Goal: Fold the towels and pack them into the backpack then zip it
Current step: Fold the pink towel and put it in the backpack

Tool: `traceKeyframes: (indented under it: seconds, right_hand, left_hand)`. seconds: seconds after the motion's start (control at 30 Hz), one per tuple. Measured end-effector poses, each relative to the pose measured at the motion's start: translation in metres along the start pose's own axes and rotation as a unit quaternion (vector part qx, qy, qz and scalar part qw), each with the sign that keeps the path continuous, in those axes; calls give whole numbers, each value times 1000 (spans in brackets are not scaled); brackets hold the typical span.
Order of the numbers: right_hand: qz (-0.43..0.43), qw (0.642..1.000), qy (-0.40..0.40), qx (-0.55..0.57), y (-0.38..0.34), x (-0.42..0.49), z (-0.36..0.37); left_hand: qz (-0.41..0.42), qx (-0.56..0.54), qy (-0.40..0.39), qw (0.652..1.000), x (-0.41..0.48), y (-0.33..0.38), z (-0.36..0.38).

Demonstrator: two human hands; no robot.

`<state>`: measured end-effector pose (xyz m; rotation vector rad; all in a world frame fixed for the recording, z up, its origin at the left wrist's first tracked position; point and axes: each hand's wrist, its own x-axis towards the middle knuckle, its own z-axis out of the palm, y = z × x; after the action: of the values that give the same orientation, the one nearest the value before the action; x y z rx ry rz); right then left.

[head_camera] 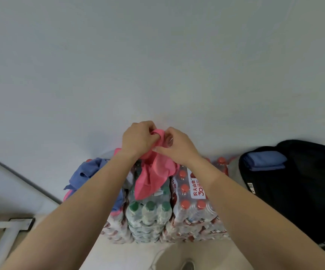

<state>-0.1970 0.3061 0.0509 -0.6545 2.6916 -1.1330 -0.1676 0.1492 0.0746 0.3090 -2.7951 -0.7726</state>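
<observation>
A pink towel [151,178] hangs crumpled above the stacked bottle packs, held up at its top edge. My left hand [138,140] and my right hand [174,146] both pinch that top edge, close together in front of the wall. A crumpled blue towel [85,174] lies on the packs to the left, partly hidden by my left forearm. The black backpack [304,191] stands open at the right, with a folded blue towel [264,160] inside its mouth.
Shrink-wrapped packs of water bottles [189,211], red-capped and green-capped, form the work surface against a plain white wall. A white pipe [3,242] and a dark floor plate lie at the lower left. Pale floor shows below.
</observation>
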Motion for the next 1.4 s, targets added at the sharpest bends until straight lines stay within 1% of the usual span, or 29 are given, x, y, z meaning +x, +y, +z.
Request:
traceKeyframes:
  seconds: [0.13, 0.27, 0.37, 0.43, 0.6, 0.7, 0.73, 0.8, 0.9, 1.0, 1.17, 1.3, 1.4]
  right_hand:
    - [-1, 999, 39, 3, 7, 6, 0]
    - [-2, 997, 78, 16, 13, 18, -25]
    - [-32, 994, 104, -30, 16, 31, -49]
    - [-38, 991, 119, -56, 20, 36, -61]
    - [26, 987, 102, -121, 57, 33, -65]
    - [32, 986, 124, -107, 64, 35, -76]
    - [26, 985, 132, -107, 61, 39, -83]
    - [17, 982, 134, -130, 51, 48, -97]
    - [12, 972, 146, -183, 37, 49, -109]
    - [12, 970, 154, -190, 37, 37, -104]
    - [46, 966, 103, -234, 58, 14, -91]
    - [82, 967, 97, -219, 71, -1, -89]
    - [104, 966, 99, -216, 79, -12, -88]
  left_hand:
    - [11, 7, -14, 1000, 3, -11, -2]
    - [28, 25, -48, 998, 4, -25, -4]
    - [46, 25, -50, 997, 5, -32, -6]
    - [58, 16, -45, 997, 9, -33, -8]
    - [73, -17, -50, 996, 20, -42, -12]
    - [81, -26, -50, 995, 25, -41, -17]
    - [90, -28, -40, 995, 28, -38, -21]
    - [110, -31, 8, 993, 37, -31, -31]
    - [93, -34, 74, 992, 51, -25, -42]
    - [90, 2, 83, 992, 49, -26, -39]
    - [75, 29, 86, 993, 36, -32, -29]
    - [93, 5, 100, 991, 26, -32, -34]
    - [93, -10, 128, 987, 22, -33, -46]
